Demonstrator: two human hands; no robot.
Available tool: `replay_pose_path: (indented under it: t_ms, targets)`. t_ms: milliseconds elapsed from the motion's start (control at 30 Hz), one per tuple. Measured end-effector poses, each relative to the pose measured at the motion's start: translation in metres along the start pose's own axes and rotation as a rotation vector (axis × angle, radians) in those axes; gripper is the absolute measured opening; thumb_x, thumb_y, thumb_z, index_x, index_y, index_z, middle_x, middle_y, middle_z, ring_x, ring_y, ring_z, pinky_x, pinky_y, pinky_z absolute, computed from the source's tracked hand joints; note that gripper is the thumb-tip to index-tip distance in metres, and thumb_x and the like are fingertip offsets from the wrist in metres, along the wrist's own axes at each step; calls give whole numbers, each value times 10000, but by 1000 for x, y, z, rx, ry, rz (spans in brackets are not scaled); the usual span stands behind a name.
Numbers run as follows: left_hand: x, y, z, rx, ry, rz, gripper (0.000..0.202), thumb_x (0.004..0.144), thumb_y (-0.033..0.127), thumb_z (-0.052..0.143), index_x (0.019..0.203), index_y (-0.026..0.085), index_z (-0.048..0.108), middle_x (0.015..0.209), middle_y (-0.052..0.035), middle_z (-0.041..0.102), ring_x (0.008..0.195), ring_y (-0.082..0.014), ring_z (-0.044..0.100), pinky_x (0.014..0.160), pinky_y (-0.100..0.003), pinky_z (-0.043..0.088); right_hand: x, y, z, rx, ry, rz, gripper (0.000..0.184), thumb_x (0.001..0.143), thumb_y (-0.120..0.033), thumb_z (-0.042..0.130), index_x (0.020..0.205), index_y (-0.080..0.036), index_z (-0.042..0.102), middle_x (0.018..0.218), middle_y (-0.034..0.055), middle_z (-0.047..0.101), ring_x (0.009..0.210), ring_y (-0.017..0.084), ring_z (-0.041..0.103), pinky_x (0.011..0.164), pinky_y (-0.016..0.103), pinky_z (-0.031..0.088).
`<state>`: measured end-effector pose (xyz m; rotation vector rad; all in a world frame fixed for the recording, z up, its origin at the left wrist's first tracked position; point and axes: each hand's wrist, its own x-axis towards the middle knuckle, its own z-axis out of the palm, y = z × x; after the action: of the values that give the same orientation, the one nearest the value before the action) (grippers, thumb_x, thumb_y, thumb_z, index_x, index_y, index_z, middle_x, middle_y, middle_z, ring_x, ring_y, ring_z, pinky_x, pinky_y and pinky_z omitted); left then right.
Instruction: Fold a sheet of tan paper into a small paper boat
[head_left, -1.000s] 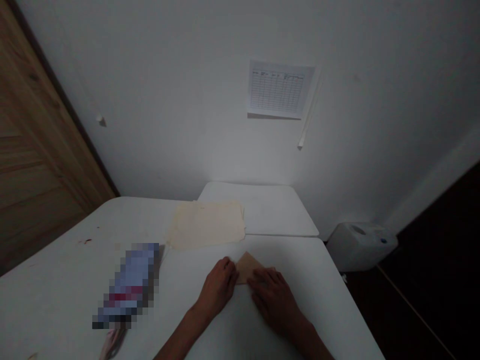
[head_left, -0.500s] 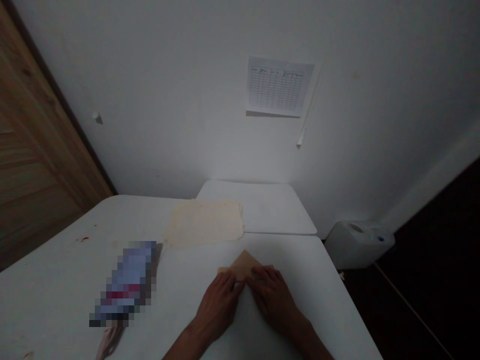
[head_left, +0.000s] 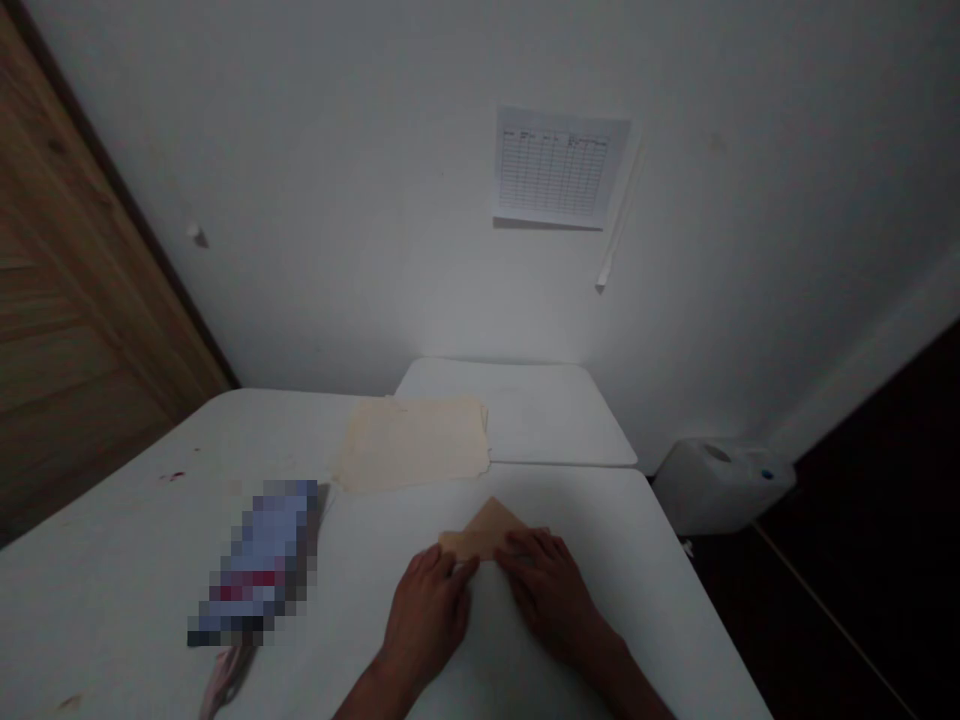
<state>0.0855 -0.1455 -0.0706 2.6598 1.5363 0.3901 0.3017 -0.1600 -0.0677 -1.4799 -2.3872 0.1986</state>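
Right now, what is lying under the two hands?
A tan folded paper on the white table; its pointed far part shows. The left hand and right hand cover its near part.

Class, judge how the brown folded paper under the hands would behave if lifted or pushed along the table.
The brown folded paper lies thin and flat, so it is probably very light and floppy when lifted. The white table looks smooth, so a push would likely slide it; the left hand and right hand rest on its near edge.
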Motion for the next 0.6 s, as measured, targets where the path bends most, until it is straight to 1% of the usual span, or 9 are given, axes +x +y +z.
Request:
replay_pose_path:
  t_ms: [133, 267, 367, 500, 600]
  targets:
    - [-12, -18, 0, 63, 71, -32, 398, 841, 163, 520, 1197, 274, 658, 1004, -87, 691, 1007, -301, 595, 902, -490, 461, 0, 0, 1, 0, 3, 12, 388, 952, -283, 479, 1331, -350, 516, 1395, 16, 494, 1253, 234, 412, 1055, 420, 302]
    - [-25, -34, 6, 117, 125, -49, 392, 856, 200, 504, 1208, 280, 655, 1028, -80, 702, 1015, -310, 605, 887, -492, 478, 0, -1, 0, 12, 5, 10, 372, 959, -285, 463, 1321, -339, 529, 1392, 24, 496, 1248, 239, 415, 1049, 421, 308]
    - [-31, -43, 11, 154, 175, -54, 370, 855, 223, 505, 1180, 279, 672, 1021, -75, 708, 997, -310, 615, 872, -490, 495, 0, -1, -1, 17, 11, 14, 366, 965, -286, 451, 1319, -337, 530, 1381, 26, 506, 1240, 237, 422, 1051, 424, 306]
    - [-36, -48, 15, 182, 268, -13, 331, 843, 221, 505, 1116, 224, 693, 1000, -99, 695, 968, -308, 619, 860, -490, 514, 0, -2, 0, 5, 12, 15, 383, 949, -272, 479, 1322, -346, 523, 1376, 18, 512, 1237, 236, 425, 1059, 430, 299]
    - [-33, -44, 14, 180, 293, 19, 309, 859, 192, 470, 1079, 166, 685, 996, -130, 677, 948, -298, 621, 840, -474, 532, 0, -2, 1, -2, 20, 5, 391, 945, -262, 479, 1325, -343, 518, 1376, 21, 511, 1240, 238, 425, 1060, 436, 302]
